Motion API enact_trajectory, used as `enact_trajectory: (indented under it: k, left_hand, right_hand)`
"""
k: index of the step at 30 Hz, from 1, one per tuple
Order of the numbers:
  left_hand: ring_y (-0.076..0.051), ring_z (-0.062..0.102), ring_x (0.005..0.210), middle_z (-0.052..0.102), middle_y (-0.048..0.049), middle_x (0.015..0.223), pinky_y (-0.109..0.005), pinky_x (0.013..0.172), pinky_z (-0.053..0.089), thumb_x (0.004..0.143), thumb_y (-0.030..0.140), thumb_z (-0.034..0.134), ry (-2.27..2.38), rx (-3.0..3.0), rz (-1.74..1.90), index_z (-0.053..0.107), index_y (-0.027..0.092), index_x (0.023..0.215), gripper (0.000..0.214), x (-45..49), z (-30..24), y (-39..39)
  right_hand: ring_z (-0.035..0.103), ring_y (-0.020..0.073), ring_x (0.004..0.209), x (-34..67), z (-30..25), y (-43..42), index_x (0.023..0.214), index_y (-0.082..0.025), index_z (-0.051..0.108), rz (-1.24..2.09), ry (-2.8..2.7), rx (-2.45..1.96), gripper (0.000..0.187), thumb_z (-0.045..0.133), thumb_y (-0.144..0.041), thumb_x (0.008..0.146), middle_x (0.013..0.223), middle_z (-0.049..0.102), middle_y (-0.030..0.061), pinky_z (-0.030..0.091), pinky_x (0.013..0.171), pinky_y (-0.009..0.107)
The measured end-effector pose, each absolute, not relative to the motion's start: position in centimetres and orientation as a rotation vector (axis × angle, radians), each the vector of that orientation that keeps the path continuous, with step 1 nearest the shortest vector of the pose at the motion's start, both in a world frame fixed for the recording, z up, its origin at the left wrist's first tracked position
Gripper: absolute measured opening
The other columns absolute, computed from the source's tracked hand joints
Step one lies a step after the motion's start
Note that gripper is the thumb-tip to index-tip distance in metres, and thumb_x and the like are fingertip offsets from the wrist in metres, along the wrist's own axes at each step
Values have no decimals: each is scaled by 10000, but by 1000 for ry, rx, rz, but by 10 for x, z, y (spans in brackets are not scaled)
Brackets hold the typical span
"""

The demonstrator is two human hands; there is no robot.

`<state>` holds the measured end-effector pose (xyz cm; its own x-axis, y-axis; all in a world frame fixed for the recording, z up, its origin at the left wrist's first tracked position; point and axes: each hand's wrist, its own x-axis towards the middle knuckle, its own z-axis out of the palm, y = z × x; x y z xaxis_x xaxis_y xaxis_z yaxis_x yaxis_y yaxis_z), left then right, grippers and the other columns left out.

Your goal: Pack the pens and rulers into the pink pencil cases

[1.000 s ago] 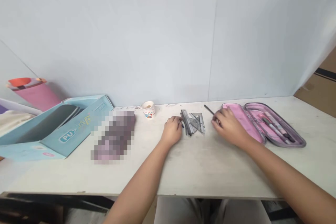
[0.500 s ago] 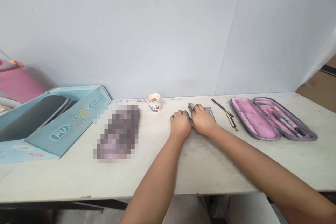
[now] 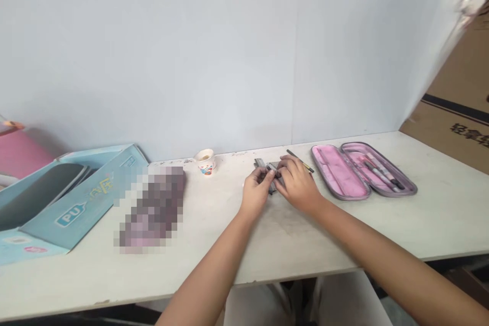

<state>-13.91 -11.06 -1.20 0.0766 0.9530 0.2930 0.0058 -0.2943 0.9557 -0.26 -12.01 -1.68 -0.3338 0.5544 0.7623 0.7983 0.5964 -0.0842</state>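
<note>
Grey rulers (image 3: 268, 166) clamped between fingers of left hand (image 3: 256, 192) and right hand (image 3: 297, 184); both forearms angled inward across table (image 3: 439, 204).

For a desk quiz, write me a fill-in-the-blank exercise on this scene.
The open case has a ____ lining.
The blue box is printed with the letters ____.
The right hand is nearer the case than the ____ hand.

Answers: pink; PU; left.

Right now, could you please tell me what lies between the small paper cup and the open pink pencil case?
In the head view, the left hand and right hand hold grey set squares; a thin dark pencil lies beyond them.
</note>
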Motion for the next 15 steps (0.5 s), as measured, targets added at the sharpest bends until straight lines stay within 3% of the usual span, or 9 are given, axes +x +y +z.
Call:
enact_trajectory:
  k: [9,15]
  left_hand:
    - [-173,594,915,666,-71,946,-323,895,433,808,327,500,864,1641,1108,623,147,926,248,-25,8,-109]
    - [-218,516,1111,601,-100,1173,-371,1002,355,822,256,451,917,2343,750,576,156,1134,351,63,-3,-107]
  right_hand:
    - [441,268,1095,117,-13,-137,913,-161,563,-474,-1824,-1187,179,443,-284,860,1010,556,135,387,906,453]
    - [443,285,1015,213,-32,-144,859,-150,579,-553,-1578,-1631,221,448,-328,852,1000,524,154,403,827,428]
